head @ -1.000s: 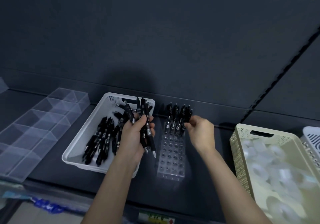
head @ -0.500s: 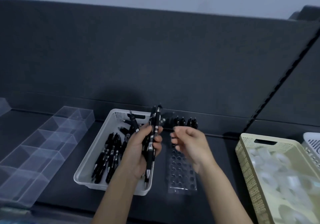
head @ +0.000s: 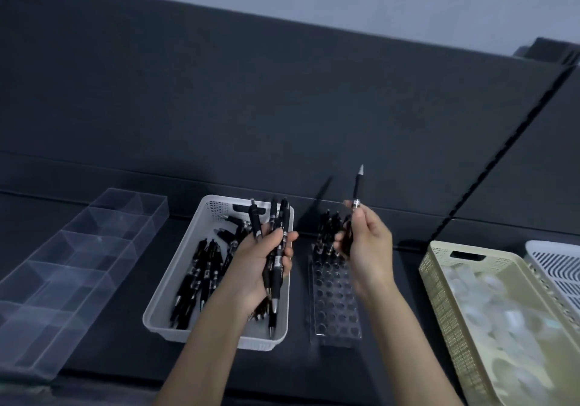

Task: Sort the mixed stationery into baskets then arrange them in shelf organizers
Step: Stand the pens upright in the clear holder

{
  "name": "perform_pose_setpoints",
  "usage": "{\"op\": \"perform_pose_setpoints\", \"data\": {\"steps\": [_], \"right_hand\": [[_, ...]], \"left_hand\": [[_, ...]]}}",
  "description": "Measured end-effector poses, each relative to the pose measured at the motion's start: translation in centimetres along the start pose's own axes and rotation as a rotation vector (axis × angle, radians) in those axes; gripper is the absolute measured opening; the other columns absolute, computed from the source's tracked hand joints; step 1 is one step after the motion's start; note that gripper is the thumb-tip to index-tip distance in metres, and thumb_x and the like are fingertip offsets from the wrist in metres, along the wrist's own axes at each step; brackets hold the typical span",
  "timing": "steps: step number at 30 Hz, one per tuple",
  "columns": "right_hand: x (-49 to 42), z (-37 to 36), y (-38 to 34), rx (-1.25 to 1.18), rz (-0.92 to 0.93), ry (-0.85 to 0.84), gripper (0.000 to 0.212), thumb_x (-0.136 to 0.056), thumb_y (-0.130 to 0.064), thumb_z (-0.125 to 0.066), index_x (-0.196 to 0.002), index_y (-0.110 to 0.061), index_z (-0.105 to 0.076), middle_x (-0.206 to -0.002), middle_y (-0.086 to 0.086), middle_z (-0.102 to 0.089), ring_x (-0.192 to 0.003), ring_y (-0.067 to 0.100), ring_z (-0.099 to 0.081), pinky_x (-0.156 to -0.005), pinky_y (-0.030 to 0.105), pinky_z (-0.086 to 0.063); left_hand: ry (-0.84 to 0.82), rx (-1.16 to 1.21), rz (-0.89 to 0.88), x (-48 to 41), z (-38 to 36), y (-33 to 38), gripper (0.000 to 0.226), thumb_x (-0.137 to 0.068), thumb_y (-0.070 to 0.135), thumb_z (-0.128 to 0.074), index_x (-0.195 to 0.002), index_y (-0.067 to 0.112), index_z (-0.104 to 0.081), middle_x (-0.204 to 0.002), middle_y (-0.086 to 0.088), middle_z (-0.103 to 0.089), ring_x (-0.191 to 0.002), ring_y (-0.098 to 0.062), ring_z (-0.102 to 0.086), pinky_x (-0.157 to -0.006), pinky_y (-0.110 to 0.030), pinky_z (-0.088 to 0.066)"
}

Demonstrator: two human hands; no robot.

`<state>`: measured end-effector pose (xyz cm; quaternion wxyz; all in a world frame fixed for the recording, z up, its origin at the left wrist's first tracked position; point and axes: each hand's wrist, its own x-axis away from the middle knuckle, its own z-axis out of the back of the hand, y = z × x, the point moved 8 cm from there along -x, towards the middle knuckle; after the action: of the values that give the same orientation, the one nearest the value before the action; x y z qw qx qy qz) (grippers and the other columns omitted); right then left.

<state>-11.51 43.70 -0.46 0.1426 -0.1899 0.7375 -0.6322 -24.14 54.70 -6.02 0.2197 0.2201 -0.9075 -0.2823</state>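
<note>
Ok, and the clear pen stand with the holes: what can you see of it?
The clear pen stand is a transparent, acrylic-looking block with rows of round holes. It lies flat on the dark shelf, right of the white basket. Black pens stand upright in its far rows; the nearer holes are empty. The right hand hangs above its far end.

On the shelf (head: 119, 361), the box with little rooms (head: 72, 267) sits far left. Right of it is the basket (head: 219, 208) with pens (head: 201, 277) inside. Next comes the tray with holes (head: 337, 311), with standing pens (head: 326, 233) at its back. Far right, a second basket (head: 439, 283) sits just beside a third basket (head: 552, 267).
</note>
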Motion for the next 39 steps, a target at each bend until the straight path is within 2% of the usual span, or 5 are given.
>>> {"op": "perform_pose_setpoints", "data": {"steps": [6,12,19,30,39], "right_hand": [[0.5,2.4,0.9,0.331,-0.002,0.003,0.014,-0.084,-0.021,-0.07,-0.073,-0.013,-0.065,-0.055,-0.001,-0.06,-0.044,0.009,-0.048,-0.043,0.021,-0.04],[-0.3,3.2,0.8,0.216,-0.008,0.001,0.014,-0.08,0.002,-0.069,-0.083,-0.012,-0.071,-0.061,-0.004,-0.063,-0.049,0.004,-0.057,-0.052,0.015,-0.048],[-0.8,3.3,-0.8,0.672,0.327,0.182,0.018,-0.08,-0.029,-0.073,-0.077,-0.018,-0.06,-0.065,-0.01,-0.062,-0.059,-0.003,-0.057,-0.056,0.004,-0.041],[-1.0,-0.5,1.8,1.029,0.482,-0.027,0.038,-0.084,-0.026,-0.071,-0.065,-0.011,-0.041,-0.059,0.0,-0.046,-0.052,0.016,-0.041,-0.05,0.026,-0.029],[-1.4,-0.9,3.8,1.12,0.362,-0.087,0.05,-0.09,-0.031,-0.063,-0.057,-0.015,-0.028,-0.051,-0.003,-0.037,-0.046,0.013,-0.029,-0.042,0.026,-0.023]], "left_hand": [[0.081,-0.149,-0.062,-0.9,1.0,-0.5,0.029,-0.092,0.01,-0.06,-0.117,-0.005,-0.055,-0.091,-0.008,-0.071,-0.065,-0.013,-0.058,-0.048,-0.02,-0.049],[0.115,-0.187,-0.09,-1.4,1.9,-0.3,0.018,-0.092,0.012,-0.06,-0.106,0.003,-0.065,-0.097,-0.011,-0.07,-0.068,-0.013,-0.059,-0.051,-0.022,-0.05],[0.141,-0.095,-0.047,-1.6,2.3,-0.6,0.023,-0.092,0.007,-0.058,-0.112,-0.003,-0.061,-0.1,-0.014,-0.068,-0.07,-0.015,-0.06,-0.053,-0.024,-0.051],[0.151,-0.022,-0.034,-1.2,3.0,-1.2,0.019,-0.073,0.008,-0.071,-0.091,0.003,-0.068,-0.087,-0.009,-0.068,-0.065,-0.013,-0.06,-0.051,-0.02,-0.049],[0.207,0.018,-0.008,-0.7,3.3,-1.7,0.033,-0.089,0.004,-0.059,-0.119,-0.009,-0.056,-0.084,-0.009,-0.066,-0.066,-0.014,-0.06,-0.053,-0.021,-0.052]]}}
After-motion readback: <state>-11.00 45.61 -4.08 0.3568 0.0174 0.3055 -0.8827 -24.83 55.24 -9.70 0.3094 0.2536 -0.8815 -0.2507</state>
